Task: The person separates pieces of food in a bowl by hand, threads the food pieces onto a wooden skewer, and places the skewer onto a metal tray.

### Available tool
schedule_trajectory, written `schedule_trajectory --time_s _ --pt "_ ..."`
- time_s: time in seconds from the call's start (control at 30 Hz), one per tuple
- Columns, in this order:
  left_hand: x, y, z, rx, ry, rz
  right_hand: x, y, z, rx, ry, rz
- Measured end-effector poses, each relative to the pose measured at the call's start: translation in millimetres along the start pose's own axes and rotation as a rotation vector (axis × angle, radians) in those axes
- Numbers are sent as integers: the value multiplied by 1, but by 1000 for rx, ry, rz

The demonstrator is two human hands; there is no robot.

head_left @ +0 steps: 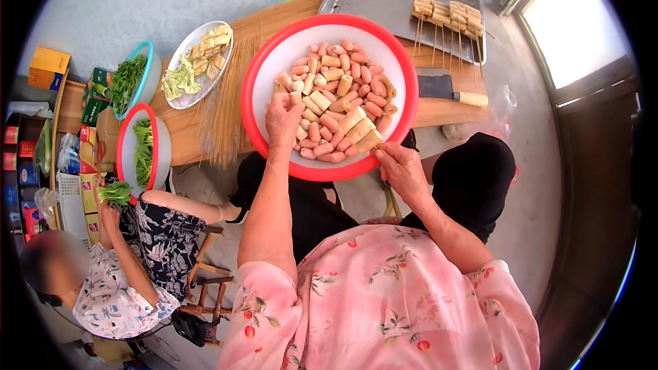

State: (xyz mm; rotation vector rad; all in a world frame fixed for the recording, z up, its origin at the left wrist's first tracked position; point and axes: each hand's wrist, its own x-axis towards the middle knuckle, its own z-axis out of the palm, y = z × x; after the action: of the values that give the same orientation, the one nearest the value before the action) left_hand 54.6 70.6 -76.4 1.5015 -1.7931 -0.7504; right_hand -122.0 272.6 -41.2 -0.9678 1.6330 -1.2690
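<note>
A white basin with a red rim (255,89) holds many small pink sausages (375,99) and cut tan rolls, perhaps tofu skin (345,85). My left hand (282,122) reaches into its left side, fingers closed at a pale roll piece (295,97). At the basin's lower right rim, my right hand (404,173) is closed around the end of a skewer, mostly hidden by the fingers. Several larger tan roll pieces (360,130) sit in a row on that skewer, above the sausages.
A metal tray (370,0) with filled skewers (449,17) stands behind a cleaver (439,87). Bare bamboo skewers (226,109) lie left, near an oval plate (184,101). Further left are basins of greens (142,154) and a seated person (123,288) holding leafy greens (115,192).
</note>
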Motion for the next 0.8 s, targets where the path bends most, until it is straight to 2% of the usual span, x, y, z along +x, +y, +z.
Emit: schedule_trajectory --time_s 0.1,0.17,0.2,0.27,0.43,0.5,0.6,0.8 --pt "-13 21 -6 -161 -49 1 2 -2 0 44 0 26" --pt "-20 25 -7 -742 -174 -174 3 -7 -3 -33 -33 21" --pt "-24 31 -10 -743 -177 -174 3 -6 -3 -33 -30 22" --pt "-34 43 -20 -1063 -298 -374 1 -5 -2 -63 -41 -25" --pt "-48 41 -21 -1166 -361 -471 -5 -8 2 -51 -86 -47" --pt "-56 45 -19 -1142 -232 -562 -5 -7 1 -64 -87 -62" --pt "-55 39 -18 -1158 -303 -521 -4 -9 0 -112 -135 -45" --pt "-54 33 -13 -1182 -300 -504 -7 -17 3 -108 -133 -35"
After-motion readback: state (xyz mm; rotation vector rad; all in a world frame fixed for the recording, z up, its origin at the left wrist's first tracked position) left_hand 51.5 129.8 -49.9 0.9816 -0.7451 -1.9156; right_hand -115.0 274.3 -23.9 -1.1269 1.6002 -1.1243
